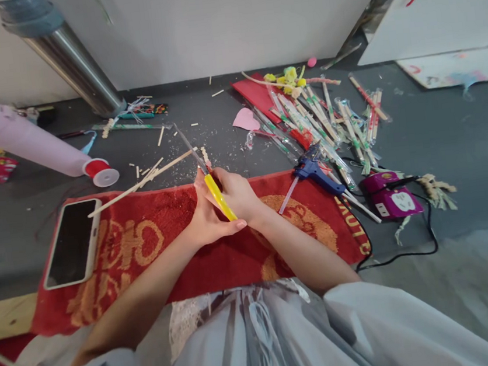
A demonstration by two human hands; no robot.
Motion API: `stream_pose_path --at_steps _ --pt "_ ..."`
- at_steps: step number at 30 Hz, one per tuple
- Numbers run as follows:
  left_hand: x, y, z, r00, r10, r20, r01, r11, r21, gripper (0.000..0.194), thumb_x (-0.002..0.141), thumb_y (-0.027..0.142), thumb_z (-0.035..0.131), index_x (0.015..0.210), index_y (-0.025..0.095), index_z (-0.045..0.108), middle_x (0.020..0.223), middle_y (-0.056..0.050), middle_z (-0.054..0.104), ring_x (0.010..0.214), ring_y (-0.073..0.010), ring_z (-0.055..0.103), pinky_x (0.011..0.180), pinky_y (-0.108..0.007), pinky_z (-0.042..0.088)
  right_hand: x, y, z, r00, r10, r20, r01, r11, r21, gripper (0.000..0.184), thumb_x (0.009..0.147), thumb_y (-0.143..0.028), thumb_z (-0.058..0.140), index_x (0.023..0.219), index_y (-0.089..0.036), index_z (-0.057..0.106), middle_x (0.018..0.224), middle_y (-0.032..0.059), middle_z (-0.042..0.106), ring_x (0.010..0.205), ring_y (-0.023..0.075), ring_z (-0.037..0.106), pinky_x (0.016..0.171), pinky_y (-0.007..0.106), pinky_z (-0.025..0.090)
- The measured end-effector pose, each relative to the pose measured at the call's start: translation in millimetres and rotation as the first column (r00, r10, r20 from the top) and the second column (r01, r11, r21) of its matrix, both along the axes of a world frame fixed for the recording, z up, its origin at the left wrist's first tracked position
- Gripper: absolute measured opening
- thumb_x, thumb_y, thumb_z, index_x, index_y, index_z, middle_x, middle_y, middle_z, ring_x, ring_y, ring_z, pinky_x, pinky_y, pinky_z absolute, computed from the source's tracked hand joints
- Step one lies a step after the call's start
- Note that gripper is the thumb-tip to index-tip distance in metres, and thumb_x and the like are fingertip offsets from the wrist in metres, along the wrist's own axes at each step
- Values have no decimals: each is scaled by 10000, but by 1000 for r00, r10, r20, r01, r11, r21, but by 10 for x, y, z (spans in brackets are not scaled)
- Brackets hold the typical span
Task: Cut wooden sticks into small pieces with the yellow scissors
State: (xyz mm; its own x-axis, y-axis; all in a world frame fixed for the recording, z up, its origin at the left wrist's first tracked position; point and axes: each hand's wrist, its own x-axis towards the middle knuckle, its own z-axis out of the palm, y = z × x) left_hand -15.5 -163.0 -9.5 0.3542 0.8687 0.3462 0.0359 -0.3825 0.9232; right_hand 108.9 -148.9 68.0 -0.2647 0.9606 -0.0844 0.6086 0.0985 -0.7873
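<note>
My two hands meet over the front of the red towel (pixel 176 208). A yellow-handled utility knife (pixel 219 196) slants between them, its long blade bare and pointing away to the upper left. My right hand (pixel 241 195) is closed around the handle side. My left hand (pixel 206 219) is closed beside it, its thumb stretched under the handle's end. A small pale pinkish piece (pixel 206 157) shows just past the fingertips; what the left fingers pinch is hidden. Thin wooden sticks (pixel 150 176) and short cut bits lie left of the blade.
A phone (pixel 72 243) rests on the towel's left. A blue glue gun (pixel 317 174) lies at right, its cable running to a purple box (pixel 390 195). Plastic-wrapped sticks (pixel 310 111) are heaped behind. A pink bottle (pixel 31 136) and steel flask (pixel 75 61) stand left.
</note>
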Motion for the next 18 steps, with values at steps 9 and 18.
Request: stream_pose_path --at_steps 9,18 --pt "59 69 -100 992 125 32 -129 979 155 1186 607 792 682 1511 269 118 1558 -182 223 1478 -356 250 1209 -510 278 -42 38 -17 1000 16 24 -15 1000 -3 416 899 -589 509 944 -186 603 920 78 726 833 233 685 688 303 454" --pt "34 118 -139 991 130 36 -135 973 189 1162 576 784 712 1481 276 191 1520 -177 279 1434 -368 324 1190 -523 302 -40 59 -68 1000 5 -8 -5 1000 12 460 893 -627 475 931 -189 611 890 71 724 807 229 686 678 305 462"
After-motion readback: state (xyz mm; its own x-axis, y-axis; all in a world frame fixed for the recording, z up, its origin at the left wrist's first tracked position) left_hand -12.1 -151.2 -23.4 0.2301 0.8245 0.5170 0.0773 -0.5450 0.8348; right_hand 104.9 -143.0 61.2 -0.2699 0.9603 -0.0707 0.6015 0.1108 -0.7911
